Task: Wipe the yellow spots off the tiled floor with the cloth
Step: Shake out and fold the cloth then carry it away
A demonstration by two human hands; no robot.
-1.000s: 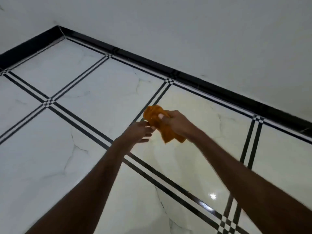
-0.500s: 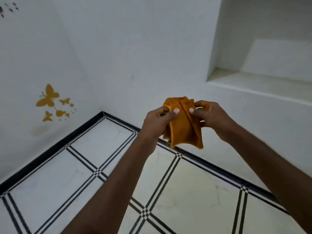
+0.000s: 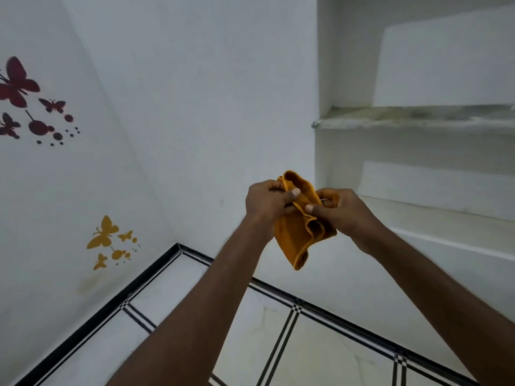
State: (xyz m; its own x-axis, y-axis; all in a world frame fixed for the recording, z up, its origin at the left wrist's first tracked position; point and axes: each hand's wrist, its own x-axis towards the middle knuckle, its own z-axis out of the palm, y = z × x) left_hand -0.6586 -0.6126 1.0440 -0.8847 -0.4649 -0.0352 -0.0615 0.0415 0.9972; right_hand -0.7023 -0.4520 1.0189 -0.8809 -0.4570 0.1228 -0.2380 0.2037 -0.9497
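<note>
Your view has swung up from the tiled floor (image 3: 172, 327) to the wall corner and the recessed shelf (image 3: 412, 119), so wiping looks paused and no yellow spots show on the tiles in sight. The cloth (image 3: 299, 235) is now up at chest height, bunched and hanging. Your left hand (image 3: 269, 200) and right hand (image 3: 338, 208) both pinch its top folds, thumbs pressed on fabric, apparently refolding it.

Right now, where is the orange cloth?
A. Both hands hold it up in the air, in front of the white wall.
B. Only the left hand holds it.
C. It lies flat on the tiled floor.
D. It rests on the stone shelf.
A: the left hand and the right hand both pinch the orange cloth, which hangs well above the tiled floor.
</note>
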